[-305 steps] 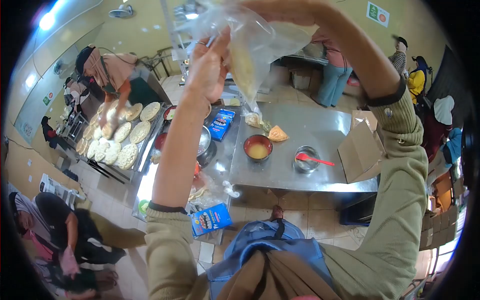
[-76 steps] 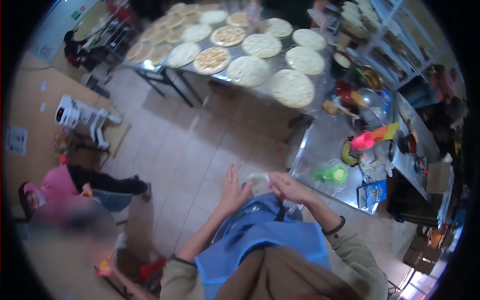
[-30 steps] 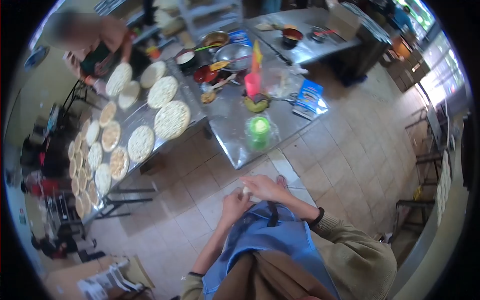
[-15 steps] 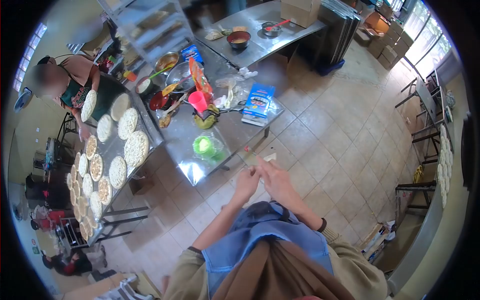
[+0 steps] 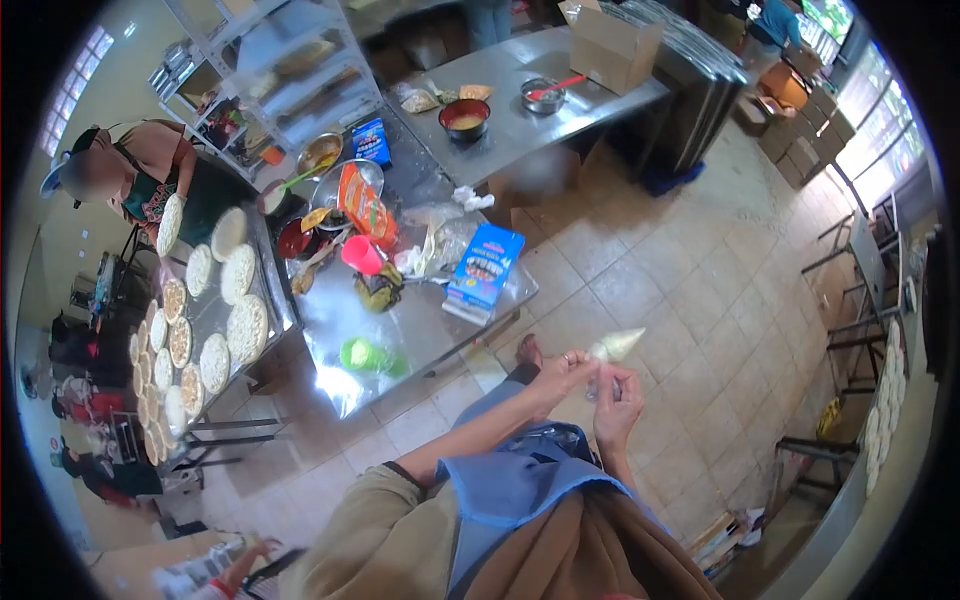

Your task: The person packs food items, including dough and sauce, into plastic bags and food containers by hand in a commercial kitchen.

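Note:
A small piping bag (image 5: 618,346) with pale filling sits between my hands above the tiled floor, its pointed end to the upper right. My left hand (image 5: 562,380) is closed on the bag's gathered end. My right hand (image 5: 618,408) is closed beside it, fingertips pinched at the bag's clear plastic tail, which is partly hidden. On the steel table (image 5: 330,378) ahead to the left stand a green cup (image 5: 358,353) in clear plastic, a pink cup (image 5: 361,256) and a blue box (image 5: 485,270).
At the left, a co-worker (image 5: 150,190) holds a round flat base over a table of several topped rounds (image 5: 247,328). Bowls (image 5: 465,122) and a cardboard box (image 5: 615,50) stand on the back table. Chairs (image 5: 850,270) line the right wall.
My hands have shifted to the right and slightly down, and the piping bag now shows clearly, pointing up and right. My view has turned, and a foot shows below the table.

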{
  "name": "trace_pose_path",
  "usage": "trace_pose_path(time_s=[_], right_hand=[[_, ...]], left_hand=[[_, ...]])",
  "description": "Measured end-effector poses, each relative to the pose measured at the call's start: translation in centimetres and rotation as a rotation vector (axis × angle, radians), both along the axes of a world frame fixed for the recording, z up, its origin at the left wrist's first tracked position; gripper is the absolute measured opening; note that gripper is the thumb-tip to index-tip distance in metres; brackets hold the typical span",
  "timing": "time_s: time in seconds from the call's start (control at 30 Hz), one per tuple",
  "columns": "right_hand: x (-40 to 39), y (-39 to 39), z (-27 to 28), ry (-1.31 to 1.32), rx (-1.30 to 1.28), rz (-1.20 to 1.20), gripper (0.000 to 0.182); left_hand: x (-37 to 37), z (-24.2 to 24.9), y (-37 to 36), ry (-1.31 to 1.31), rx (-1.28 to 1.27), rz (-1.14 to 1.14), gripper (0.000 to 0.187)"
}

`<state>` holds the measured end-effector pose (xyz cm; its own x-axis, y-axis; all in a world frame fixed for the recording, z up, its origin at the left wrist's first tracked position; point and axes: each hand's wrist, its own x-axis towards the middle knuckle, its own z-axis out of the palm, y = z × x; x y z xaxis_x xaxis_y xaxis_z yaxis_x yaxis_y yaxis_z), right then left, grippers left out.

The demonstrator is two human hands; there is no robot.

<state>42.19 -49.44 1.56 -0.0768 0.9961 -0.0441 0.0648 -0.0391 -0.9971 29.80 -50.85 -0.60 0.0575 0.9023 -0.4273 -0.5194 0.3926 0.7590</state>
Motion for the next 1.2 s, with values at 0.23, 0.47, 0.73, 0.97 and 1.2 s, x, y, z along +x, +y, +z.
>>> trace_pose_path(time_s=[0.23, 0.47, 0.73, 0.97, 1.2], right_hand=[[0.0, 13.6, 4.4, -0.715, 0.366, 0.246, 0.016], [-0.4, 30.7, 9.1, -0.855, 0.632, 0.662, 0.040], [-6.1, 46.0, 8.6, -0.475, 0.525, 1.275, 0.025], [-12.8, 56.5, 8.5, -0.287, 0.586, 1.381, 0.021], [-20.1, 58.7, 6.7, -0.172, 0.573, 1.444, 0.019]], left_hand=[[-2.4, -0.1, 14.6, 0.152, 0.017, -0.054, 0.021], [-5.1, 2.7, 25.0, 0.399, 0.235, -0.285, 0.020], [-10.3, 5.6, 33.1, 0.394, 0.301, -0.292, 0.027], [-12.4, 7.4, 39.3, 0.229, 0.234, 0.157, 0.030], [-14.0, 8.6, 41.1, 0.745, -0.042, 0.478, 0.027]])
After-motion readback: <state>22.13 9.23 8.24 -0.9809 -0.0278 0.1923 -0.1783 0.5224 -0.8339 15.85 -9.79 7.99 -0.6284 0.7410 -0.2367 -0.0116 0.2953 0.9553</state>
